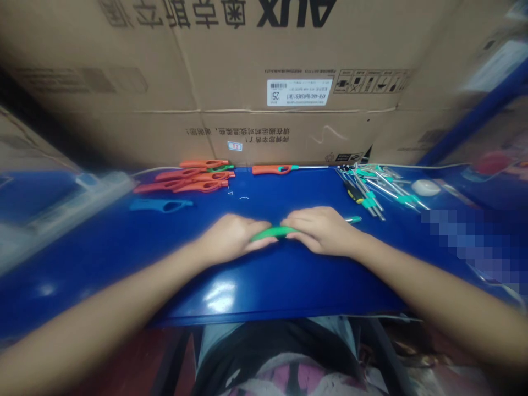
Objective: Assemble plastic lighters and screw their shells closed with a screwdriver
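Over the blue tabletop, my left hand [231, 236] and my right hand [324, 230] are closed on the two ends of a green lighter handle [274, 233]. Fingers and thumbs pinch it, covering much of its length. Just beyond the right hand a metal rod with a teal piece [353, 219] shows; whether it touches that hand I cannot tell. Behind the left hand lie a blue lighter handle [159, 205] and a pile of orange lighter handles [198, 179], with a green one [220, 168] among them. An orange lighter with a metal rod [272, 169] lies at the back.
To the right, several metal rods with teal pieces [381, 187] are heaped beside a black and yellow screwdriver [353, 192]. Past them sits a white round object [426, 187]. A large cardboard sheet [231, 82] walls off the back. The table's front edge [264, 319] runs before my lap.
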A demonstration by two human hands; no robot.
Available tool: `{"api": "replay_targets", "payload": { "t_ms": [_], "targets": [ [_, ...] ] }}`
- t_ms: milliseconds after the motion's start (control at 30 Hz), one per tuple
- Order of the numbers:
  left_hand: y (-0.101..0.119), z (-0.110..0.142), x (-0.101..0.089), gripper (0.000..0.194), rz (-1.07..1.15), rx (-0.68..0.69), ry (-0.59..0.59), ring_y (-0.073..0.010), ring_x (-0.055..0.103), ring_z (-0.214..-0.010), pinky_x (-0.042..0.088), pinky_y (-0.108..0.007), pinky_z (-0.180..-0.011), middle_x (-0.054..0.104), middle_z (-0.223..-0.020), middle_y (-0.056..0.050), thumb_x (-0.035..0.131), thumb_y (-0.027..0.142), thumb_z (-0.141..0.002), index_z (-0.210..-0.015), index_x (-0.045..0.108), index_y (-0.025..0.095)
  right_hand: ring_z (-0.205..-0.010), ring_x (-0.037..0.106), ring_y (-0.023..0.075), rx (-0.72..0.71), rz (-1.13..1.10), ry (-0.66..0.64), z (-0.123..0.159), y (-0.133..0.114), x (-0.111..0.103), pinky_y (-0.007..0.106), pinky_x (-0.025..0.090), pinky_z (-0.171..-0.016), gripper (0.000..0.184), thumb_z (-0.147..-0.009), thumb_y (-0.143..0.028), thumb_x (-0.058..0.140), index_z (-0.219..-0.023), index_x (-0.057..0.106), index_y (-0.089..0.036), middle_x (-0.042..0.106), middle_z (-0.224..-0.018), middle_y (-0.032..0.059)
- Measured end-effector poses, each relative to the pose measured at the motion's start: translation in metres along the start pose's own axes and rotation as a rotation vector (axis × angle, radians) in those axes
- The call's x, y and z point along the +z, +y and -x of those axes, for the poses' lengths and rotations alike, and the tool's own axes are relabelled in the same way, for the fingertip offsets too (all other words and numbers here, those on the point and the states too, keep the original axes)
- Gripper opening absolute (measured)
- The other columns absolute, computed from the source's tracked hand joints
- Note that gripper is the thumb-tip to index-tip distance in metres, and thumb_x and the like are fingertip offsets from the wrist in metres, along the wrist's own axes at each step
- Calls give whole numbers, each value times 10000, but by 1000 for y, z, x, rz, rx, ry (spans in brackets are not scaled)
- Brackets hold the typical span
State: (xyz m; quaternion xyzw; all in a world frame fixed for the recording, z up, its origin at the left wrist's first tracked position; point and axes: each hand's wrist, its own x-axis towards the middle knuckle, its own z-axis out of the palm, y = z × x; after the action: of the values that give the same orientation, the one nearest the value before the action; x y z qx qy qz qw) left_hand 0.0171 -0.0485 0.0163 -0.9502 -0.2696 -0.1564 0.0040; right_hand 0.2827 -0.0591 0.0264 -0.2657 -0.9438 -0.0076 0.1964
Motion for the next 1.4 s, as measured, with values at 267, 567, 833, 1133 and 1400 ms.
{"api": "replay_targets", "payload": {
  "t_ms": [267, 567, 833, 1133, 1400],
  "targets": [
    [-16, 2, -6, 464, -15, -64, -26, -175, 693, -632, 444, -258, -585, 759, -815, -46, 411, 546, -1034, -1133, 700, 196, -836, 674, 198, 131, 90, -86, 2, 16, -13, 298, 428, -692, 235, -988, -365, 567, -1047, 702, -182, 742, -940, 55],
    [-8, -1, -10, 402, 73, -114, -78, -190, 721, -807, 508, -271, -683, 752, -962, -55, 439, 488, -1034, -1135, 682, 184, -692, 593, 182, 25, 337, 45, 7, 16, -10, 313, 313, -620, 312, -1025, -343, 502, -919, 734, -163, 695, -740, 54],
    [5, -5, -11, 342, -31, -159, -93, -220, 719, -886, 554, -310, -714, 721, -1095, -68, 428, 368, -1040, -1273, 606, 192, -817, 599, 205, 62, 359, 5, 2, 10, -8, 329, 337, -689, 299, -1025, -402, 510, -1032, 714, -183, 729, -904, 61],
    [-23, -1, -17, 343, -119, -236, -78, -259, 714, -982, 578, -363, -816, 707, -1181, -86, 465, 368, -1024, -1272, 607, 177, -1086, 574, 308, 361, 436, -98, 14, 40, -28, 402, 377, -874, 372, -910, -369, 660, -1225, 622, -174, 683, -1180, 108],
    [-23, -1, -18, 332, -127, -241, -69, -250, 713, -978, 572, -339, -798, 707, -1184, -89, 461, 368, -1024, -1256, 607, 180, -986, 617, 296, 413, 379, -110, 19, 54, -34, 418, 378, -835, 120, -908, -210, 619, -989, 706, -188, 747, -999, 80]
  ]
}}
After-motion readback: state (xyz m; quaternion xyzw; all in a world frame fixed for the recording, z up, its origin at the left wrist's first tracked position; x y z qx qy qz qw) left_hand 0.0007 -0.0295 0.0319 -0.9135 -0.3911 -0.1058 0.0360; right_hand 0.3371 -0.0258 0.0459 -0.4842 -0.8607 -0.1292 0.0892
